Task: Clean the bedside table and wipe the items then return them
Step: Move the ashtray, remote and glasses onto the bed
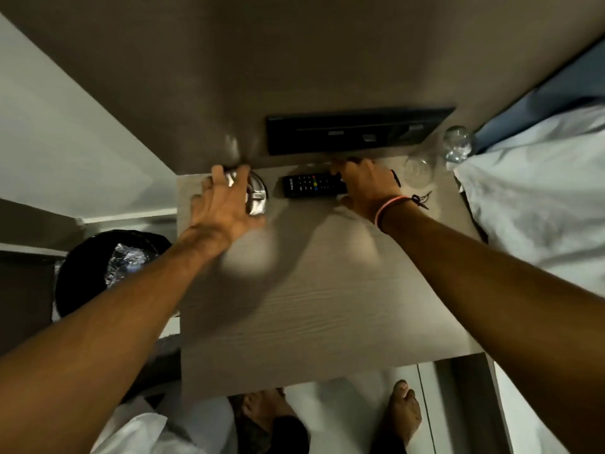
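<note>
A pale wood-grain bedside table (320, 299) fills the middle of the view. At its back left corner my left hand (222, 204) lies over a shiny metal ashtray (257, 198), fingers spread around it. My right hand (366, 185) is closed on the right end of a black remote control (309, 185) that lies flat near the back wall. An upside-down clear glass (418, 170) stands at the back right of the table.
A black panel (353, 131) is fixed to the wall above the table. A round glass object (457, 143) sits at the far right corner. White bedding (540, 198) lies to the right. A black bin (108, 270) with crumpled plastic stands left, below.
</note>
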`<state>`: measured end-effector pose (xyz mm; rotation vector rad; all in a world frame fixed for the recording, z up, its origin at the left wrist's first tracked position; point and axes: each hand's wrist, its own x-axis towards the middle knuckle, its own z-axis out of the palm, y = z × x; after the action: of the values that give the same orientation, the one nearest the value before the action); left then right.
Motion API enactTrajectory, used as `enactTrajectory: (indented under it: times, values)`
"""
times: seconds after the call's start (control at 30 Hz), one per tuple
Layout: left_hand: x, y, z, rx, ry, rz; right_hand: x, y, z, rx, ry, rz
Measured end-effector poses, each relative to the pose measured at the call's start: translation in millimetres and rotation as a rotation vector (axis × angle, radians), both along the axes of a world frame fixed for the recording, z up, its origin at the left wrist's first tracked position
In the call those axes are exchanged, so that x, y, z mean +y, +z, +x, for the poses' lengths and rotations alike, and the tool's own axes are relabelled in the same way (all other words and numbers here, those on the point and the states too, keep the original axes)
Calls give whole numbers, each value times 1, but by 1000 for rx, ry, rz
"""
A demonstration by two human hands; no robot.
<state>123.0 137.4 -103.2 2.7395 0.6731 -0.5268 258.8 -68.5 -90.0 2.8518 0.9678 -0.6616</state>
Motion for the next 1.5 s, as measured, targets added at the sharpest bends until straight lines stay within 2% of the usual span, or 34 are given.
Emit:
enactTrajectory:
  times: [0.07, 0.17, 0.33, 0.43, 0.53, 0.73, 0.83, 0.97, 1.1, 1.27, 1.5]
  values:
    - [-3, 3, 1, 2, 17, -29, -5, -3, -9, -22, -4, 31]
    - [-3, 8, -11, 21, 30, -86, -15, -3, -31, 66, -52, 85]
    - [-23, 39, -27, -23, 107, -79, -51, 18, -74, 291, -328, 202]
    - [-55, 74, -18, -69, 58, -75, -85, 56, -98, 326, -467, 322]
    - [-116, 118, 15, -191, -49, -107, -140, 109, -103, 236, -626, 439]
    - [-322, 205, 95, -526, -416, -211, -331, 213, -114, -264, -1124, 744]
    - [-435, 221, 115, -568, -618, -360, -429, 233, -138, -425, -1441, 691]
    - [-590, 219, 102, -492, -985, -438, -542, 227, -190, -477, -1874, 607]
    - [-689, 197, 81, -418, -1197, -454, -609, 204, -230, -523, -2094, 527]
    - [-750, 159, 66, -336, -1325, -431, -652, 159, -259, -485, -2207, 372]
    - [-751, 140, 41, -407, -1433, -395, -636, 135, -264, -608, -2137, 98]
